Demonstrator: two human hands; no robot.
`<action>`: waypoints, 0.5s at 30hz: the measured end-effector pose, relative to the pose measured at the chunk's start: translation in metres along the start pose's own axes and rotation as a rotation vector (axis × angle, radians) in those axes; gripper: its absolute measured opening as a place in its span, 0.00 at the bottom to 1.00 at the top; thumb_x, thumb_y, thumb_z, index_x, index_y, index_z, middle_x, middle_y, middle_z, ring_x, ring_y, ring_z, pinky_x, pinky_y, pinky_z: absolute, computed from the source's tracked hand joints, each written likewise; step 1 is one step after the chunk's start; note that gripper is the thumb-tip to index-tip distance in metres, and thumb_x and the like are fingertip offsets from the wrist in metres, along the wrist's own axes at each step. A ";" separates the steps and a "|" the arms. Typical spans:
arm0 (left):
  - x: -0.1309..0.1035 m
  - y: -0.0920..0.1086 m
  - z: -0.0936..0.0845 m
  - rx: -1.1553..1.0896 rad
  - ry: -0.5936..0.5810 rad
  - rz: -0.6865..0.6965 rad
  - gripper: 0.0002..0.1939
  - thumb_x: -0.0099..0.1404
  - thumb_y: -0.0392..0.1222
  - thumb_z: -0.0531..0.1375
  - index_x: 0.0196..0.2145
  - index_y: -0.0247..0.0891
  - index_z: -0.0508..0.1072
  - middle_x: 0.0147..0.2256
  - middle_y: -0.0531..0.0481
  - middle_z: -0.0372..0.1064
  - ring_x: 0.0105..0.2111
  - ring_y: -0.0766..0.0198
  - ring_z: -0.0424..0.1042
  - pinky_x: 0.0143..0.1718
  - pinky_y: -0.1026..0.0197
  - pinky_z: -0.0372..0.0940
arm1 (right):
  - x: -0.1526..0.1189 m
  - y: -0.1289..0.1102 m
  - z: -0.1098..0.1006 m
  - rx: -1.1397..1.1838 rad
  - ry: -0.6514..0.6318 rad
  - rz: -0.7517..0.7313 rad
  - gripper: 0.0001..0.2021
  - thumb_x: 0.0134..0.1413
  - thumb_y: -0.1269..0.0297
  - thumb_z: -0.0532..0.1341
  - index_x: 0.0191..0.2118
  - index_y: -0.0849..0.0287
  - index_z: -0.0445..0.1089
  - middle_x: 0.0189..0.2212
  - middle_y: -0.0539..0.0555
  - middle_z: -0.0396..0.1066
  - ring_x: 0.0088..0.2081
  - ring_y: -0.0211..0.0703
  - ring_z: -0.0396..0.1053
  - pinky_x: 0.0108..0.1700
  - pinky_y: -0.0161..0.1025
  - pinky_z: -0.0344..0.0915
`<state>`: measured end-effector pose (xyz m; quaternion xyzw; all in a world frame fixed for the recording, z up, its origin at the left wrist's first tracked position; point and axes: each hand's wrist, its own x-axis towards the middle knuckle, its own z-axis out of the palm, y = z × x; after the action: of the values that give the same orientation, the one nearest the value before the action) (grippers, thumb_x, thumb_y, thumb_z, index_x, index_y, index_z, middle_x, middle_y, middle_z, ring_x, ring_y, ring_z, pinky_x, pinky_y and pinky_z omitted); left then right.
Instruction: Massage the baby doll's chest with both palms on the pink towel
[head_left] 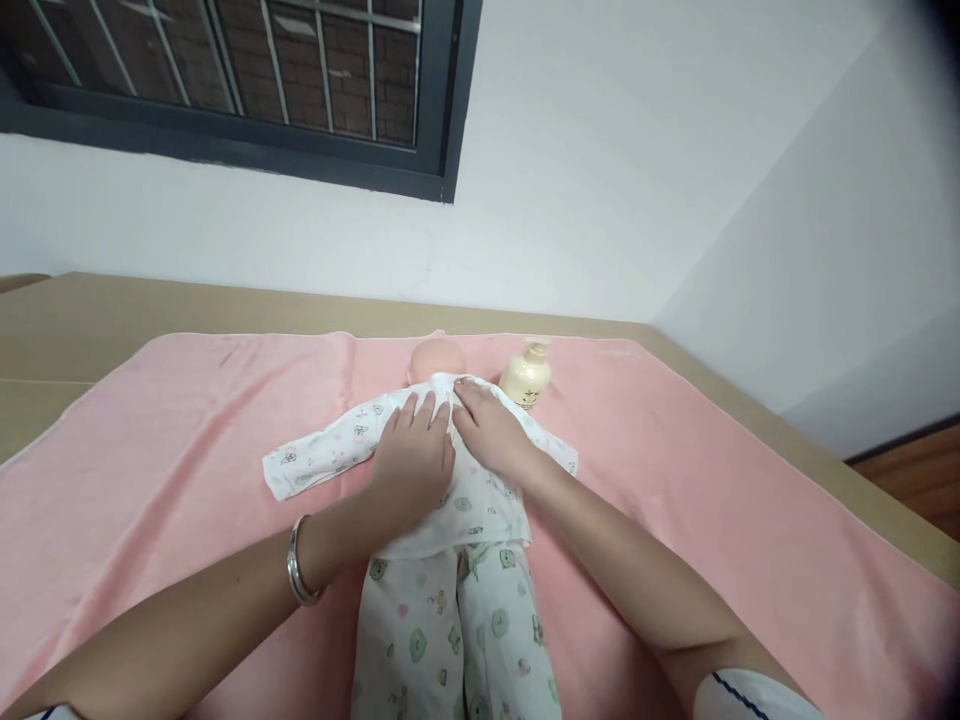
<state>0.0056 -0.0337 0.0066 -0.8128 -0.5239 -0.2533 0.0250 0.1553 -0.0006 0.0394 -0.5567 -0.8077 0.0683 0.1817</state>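
A baby doll (437,360) lies on a pink blanket, dressed in a white printed top (480,500) and matching trousers (499,620). Its head is at the far end, and the sleeves stretch out to both sides. My left hand (412,450) rests flat on the left of the top's chest, fingers stretched toward the collar. On the right of the chest lies my right hand (491,428), also flat, its fingertips near the neckline. Parts of the top are hidden beneath both hands. A silver bangle (296,560) circles my left wrist.
A cream bottle (526,375) stands right of the doll's head. The pink blanket (675,520) covers most of a tan surface (225,305) that reaches a white wall (570,200). Above is a dark-framed window (446,130) with bars. Brown wood (915,475) shows at far right.
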 end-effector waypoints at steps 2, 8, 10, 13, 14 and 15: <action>0.006 -0.007 -0.003 -0.041 -0.022 0.000 0.25 0.71 0.38 0.46 0.61 0.32 0.67 0.64 0.38 0.62 0.66 0.45 0.57 0.63 0.41 0.59 | -0.006 -0.008 0.004 -0.074 -0.007 0.017 0.25 0.69 0.65 0.45 0.66 0.72 0.59 0.67 0.69 0.57 0.69 0.57 0.53 0.70 0.53 0.50; 0.025 -0.030 0.004 -0.160 -0.018 -0.097 0.24 0.73 0.39 0.42 0.57 0.32 0.71 0.61 0.40 0.67 0.64 0.53 0.62 0.65 0.47 0.58 | -0.031 -0.033 0.002 -0.203 -0.040 -0.057 0.25 0.68 0.66 0.48 0.66 0.70 0.61 0.66 0.71 0.57 0.68 0.61 0.54 0.68 0.54 0.54; 0.023 -0.029 0.010 -0.156 0.016 -0.110 0.25 0.73 0.40 0.42 0.60 0.32 0.68 0.62 0.40 0.65 0.65 0.51 0.60 0.66 0.44 0.56 | -0.025 -0.026 -0.001 -0.150 -0.029 -0.058 0.24 0.69 0.65 0.47 0.65 0.67 0.62 0.66 0.68 0.59 0.68 0.57 0.56 0.68 0.52 0.54; 0.019 -0.026 0.015 -0.157 0.045 -0.114 0.25 0.74 0.41 0.42 0.62 0.36 0.67 0.63 0.42 0.64 0.66 0.52 0.58 0.67 0.42 0.54 | -0.009 -0.010 0.001 -0.067 -0.012 -0.018 0.24 0.71 0.62 0.46 0.65 0.64 0.62 0.67 0.65 0.58 0.69 0.54 0.53 0.69 0.53 0.50; 0.018 -0.025 0.016 -0.158 0.049 -0.113 0.25 0.74 0.41 0.43 0.61 0.37 0.67 0.63 0.43 0.64 0.66 0.52 0.58 0.66 0.42 0.54 | -0.005 -0.005 0.003 -0.052 -0.011 -0.004 0.24 0.71 0.61 0.46 0.65 0.64 0.61 0.67 0.65 0.57 0.69 0.54 0.52 0.69 0.55 0.48; 0.018 -0.024 0.016 -0.156 0.052 -0.112 0.24 0.74 0.42 0.43 0.61 0.38 0.67 0.63 0.44 0.65 0.66 0.52 0.58 0.66 0.42 0.54 | -0.002 -0.002 0.005 -0.043 -0.010 0.007 0.24 0.71 0.60 0.46 0.66 0.64 0.61 0.67 0.65 0.56 0.70 0.54 0.51 0.69 0.56 0.47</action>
<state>-0.0035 -0.0029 -0.0049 -0.7748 -0.5465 -0.3154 -0.0389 0.1522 -0.0032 0.0347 -0.5629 -0.8080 0.0544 0.1654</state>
